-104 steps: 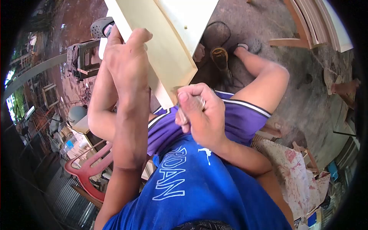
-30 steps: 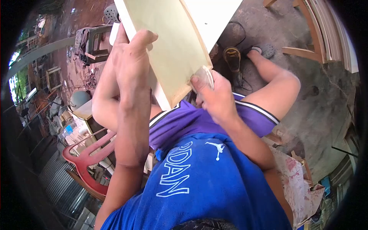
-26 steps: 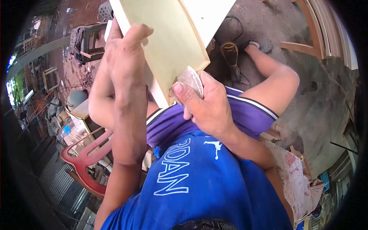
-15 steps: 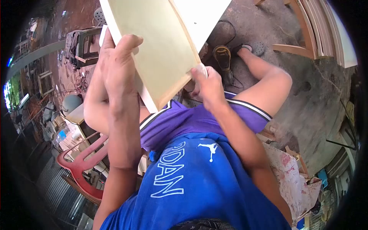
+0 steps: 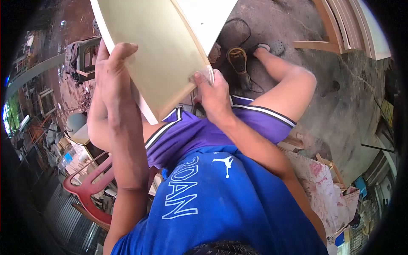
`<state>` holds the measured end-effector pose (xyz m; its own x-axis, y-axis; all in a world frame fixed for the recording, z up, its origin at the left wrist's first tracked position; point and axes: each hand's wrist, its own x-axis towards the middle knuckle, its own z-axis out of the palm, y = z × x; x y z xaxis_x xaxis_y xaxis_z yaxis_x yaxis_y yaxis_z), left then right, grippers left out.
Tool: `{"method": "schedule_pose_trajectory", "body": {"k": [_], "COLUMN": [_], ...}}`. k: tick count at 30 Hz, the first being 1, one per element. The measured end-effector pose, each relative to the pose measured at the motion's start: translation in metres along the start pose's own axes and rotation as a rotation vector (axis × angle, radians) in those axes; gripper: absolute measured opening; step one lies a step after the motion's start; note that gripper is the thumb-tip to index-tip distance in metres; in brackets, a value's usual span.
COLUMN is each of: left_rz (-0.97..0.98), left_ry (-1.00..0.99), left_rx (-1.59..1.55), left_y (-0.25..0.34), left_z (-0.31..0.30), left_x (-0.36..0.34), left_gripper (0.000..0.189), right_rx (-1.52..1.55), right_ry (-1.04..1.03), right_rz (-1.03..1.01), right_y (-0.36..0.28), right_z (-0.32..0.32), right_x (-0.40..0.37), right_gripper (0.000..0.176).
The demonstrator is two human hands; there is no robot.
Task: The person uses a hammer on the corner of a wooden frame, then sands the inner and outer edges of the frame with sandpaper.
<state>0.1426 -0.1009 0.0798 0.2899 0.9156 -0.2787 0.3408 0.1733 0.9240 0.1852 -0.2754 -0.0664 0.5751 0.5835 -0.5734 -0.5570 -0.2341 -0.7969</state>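
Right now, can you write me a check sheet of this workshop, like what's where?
Surface: bare concrete floor; no bench seen, the work is held over the lap.
Job's things: pale wooden panel, tilted; sandpaper scrap at its lower corner.
Clutter: power tool on the floor, red plastic chair, stained cloth, stacked wooden frames.
Hands: left hand grips the panel's edge; right hand pinches the sandpaper scrap against the panel.
Cables: dark cord looped by the power tool.
Surroundings: open-sided yard, greenery at the far left.
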Motion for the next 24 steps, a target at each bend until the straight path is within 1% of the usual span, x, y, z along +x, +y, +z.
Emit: {"method": "schedule_pose_trajectory", "body": {"k": [2,4,5,6,8,9,10,12,13,14,15,16,17,18,19,20,21,22,23,24], "left_rz": [-0.015,0.013,0.015,0.017,-0.006,-0.010,-0.012,0.058,0.023,0.036,0.050,0.059,0.064,0.048,0.037,0.042,0.050,0.047,0.044,0.054], "left_ry": [-0.014,-0.003,0.002,0.009,0.000,-0.009,-0.007,0.022,0.044,0.034,0.074,0.118,0.082,0.079,0.060,0.041,0.035,0.020,0.005,0.000], "left_rx": [0.009,-0.013,-0.026,-0.042,-0.011,0.018,0.019,0.036,0.062,0.054,0.044,0.034,0.111,0.122,0.090,0.053,0.058,-0.014,-0.087,-0.086], "left_y": [0.004,0.006,0.005,0.003,0.006,0.008,0.007,0.008,0.012,0.016,0.019,0.021,0.016,0.015,0.019,0.023,0.017,0.006,-0.001,0.003], "left_z": [0.000,0.003,0.005,0.008,0.011,0.012,0.015,0.026,0.031,0.040,0.049,0.056,0.049,0.050,0.052,0.054,0.050,0.042,0.036,0.037], "left_x": [-0.004,-0.003,-0.004,-0.004,-0.006,-0.004,-0.003,-0.004,-0.005,-0.007,-0.009,-0.009,-0.002,-0.007,-0.011,-0.012,-0.009,-0.005,-0.001,-0.001], "left_gripper": [0.051,0.051,0.050,0.050,0.050,0.050,0.050,0.049,0.049,0.049,0.049,0.050,0.050,0.050,0.050,0.050,0.050,0.048,0.046,0.046], "right_rx": [-0.023,0.101,0.149,0.149,0.300,0.344,0.426,0.349,0.350,0.445,0.541,0.542,0.573,0.604,0.639,0.681,0.662,0.642,0.588,0.530], "right_ry": [0.056,0.187,0.211,0.218,0.131,0.137,0.070,0.147,0.145,0.104,0.065,0.074,0.101,0.130,0.160,-0.046,-0.080,-0.112,-0.056,-0.003], "right_rz": [-0.045,0.270,0.288,0.283,0.229,0.176,0.118,0.117,0.109,0.217,0.320,0.306,0.274,0.256,0.190,0.121,0.089,0.055,0.048,0.041], "right_y": [0.017,0.034,0.047,0.040,0.008,-0.007,-0.022,-0.021,-0.007,0.016,0.026,0.009,-0.004,-0.026,-0.056,-0.072,-0.079,-0.082,-0.067,-0.044], "right_z": [-0.003,-0.012,-0.013,-0.010,0.008,0.020,0.024,0.018,0.009,-0.003,-0.012,-0.009,-0.001,0.011,0.023,0.016,0.014,0.013,0.012,0.010], "right_x": [0.003,0.027,0.035,0.030,-0.009,-0.030,-0.044,-0.034,-0.021,-0.001,0.011,0.007,-0.008,-0.032,-0.055,-0.073,-0.075,-0.076,-0.066,-0.049], "right_gripper": [0.030,0.031,0.032,0.032,0.035,0.036,0.038,0.037,0.037,0.037,0.037,0.037,0.036,0.035,0.035,0.036,0.038,0.040,0.042,0.044]}}
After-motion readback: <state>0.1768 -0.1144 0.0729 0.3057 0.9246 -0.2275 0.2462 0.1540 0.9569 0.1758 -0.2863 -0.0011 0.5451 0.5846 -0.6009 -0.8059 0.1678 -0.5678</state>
